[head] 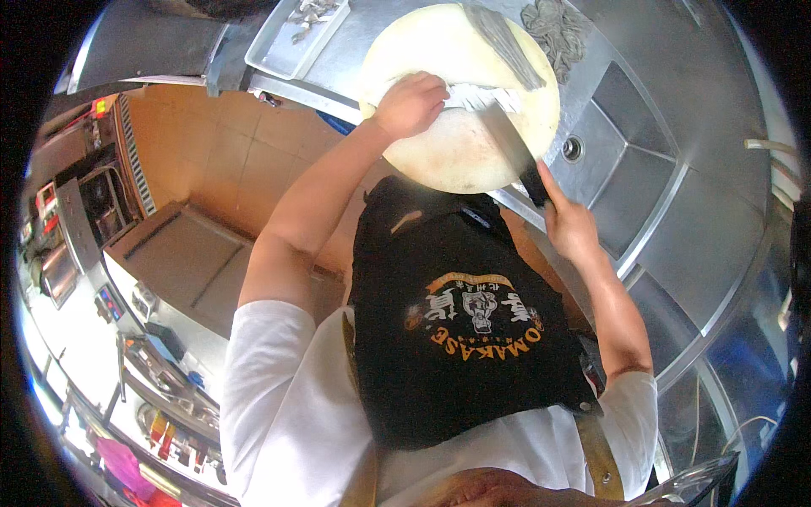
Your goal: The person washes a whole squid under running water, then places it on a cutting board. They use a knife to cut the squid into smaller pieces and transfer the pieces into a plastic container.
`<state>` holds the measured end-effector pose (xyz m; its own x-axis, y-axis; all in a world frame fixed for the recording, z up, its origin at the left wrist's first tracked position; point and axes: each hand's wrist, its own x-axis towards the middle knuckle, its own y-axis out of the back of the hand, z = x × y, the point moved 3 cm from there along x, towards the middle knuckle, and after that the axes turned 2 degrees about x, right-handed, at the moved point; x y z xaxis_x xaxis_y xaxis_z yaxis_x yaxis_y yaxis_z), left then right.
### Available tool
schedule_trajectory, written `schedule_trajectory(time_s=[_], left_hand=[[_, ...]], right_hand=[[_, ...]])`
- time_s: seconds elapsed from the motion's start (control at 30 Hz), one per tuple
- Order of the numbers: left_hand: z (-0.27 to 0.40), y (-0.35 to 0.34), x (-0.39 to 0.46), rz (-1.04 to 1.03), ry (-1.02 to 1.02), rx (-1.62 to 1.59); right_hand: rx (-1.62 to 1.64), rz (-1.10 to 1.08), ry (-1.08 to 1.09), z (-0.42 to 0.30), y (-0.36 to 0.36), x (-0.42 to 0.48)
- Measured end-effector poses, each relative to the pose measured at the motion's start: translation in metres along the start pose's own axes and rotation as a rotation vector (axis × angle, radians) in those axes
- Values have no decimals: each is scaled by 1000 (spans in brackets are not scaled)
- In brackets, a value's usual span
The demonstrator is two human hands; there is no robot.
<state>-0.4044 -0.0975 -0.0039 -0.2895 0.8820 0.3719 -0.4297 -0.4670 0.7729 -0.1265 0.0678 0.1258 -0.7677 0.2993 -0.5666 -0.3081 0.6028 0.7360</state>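
Note:
A thick round cutting board (pixel 456 155) lies before me on the metal counter. My left hand (pixel 415 104) rests on it with curled fingers, pressing down one end of a whitish food strip (pixel 485 98). That strip shows cuts at its right part; what it is I cannot tell. My right hand (pixel 569 228) grips the black handle of a cleaver (pixel 509 141). The broad blade slants over the board, its tip end close to the strip's lower edge. A grey, ridged, flat piece of food (pixel 507 47) lies along the board's upper right.
A white plastic tray (pixel 253 57) with grey scraps (pixel 310 16) stands at upper left. A crumpled grey cloth (pixel 554 38) lies beyond the board. Right of it is a steel sink (pixel 640 196) with a drain (pixel 573 149). A brown-topped box or cabinet (pixel 190 253) stands at left.

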Motion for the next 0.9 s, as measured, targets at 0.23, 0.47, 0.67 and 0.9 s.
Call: schedule_trajectory(time_s=[0.23, 0.47, 0.67, 0.9], left_hand=[[-2, -7, 0, -46, -6, 16], [-3, 2, -9, -39, 40, 31], [-5, 19, -29, -11, 138, 123], [-4, 22, -50, 40, 228, 129]], right_hand=[[-119, 67, 141, -71, -13, 116], [-11, -23, 24, 28, -25, -13], [144, 166, 0, 2, -29, 36], [218, 131, 30, -8, -42, 92]])
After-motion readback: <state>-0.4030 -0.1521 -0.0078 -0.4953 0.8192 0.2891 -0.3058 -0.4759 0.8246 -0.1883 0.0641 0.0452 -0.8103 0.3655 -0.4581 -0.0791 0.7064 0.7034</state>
